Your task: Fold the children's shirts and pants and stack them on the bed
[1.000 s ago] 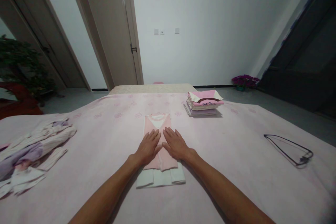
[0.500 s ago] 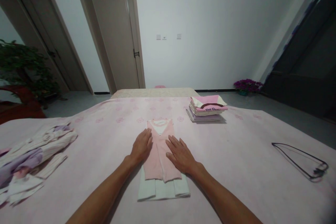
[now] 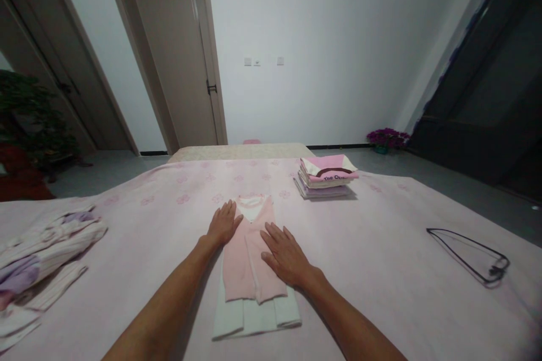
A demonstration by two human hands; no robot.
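A pink cardigan-like garment lies flat in front of me, its sides folded inward. Pale greenish-white cloth shows beneath its lower edge, and a white panel fills the V-shaped neckline. My left hand lies flat on the garment's upper left edge, fingers stretched out. Lower down, my right hand rests palm down on the right front, fingers extended and slightly apart. Neither hand grips the fabric.
The garment lies on a pink flowered cloth. A stack of folded clothes stands at the back right. Rumpled striped clothes are heaped at the left. A black wire loop lies on the right.
My left hand has slid slightly up along the garment's left edge toward the neckline. My right hand stays on the right front. The whole view has shifted a little.
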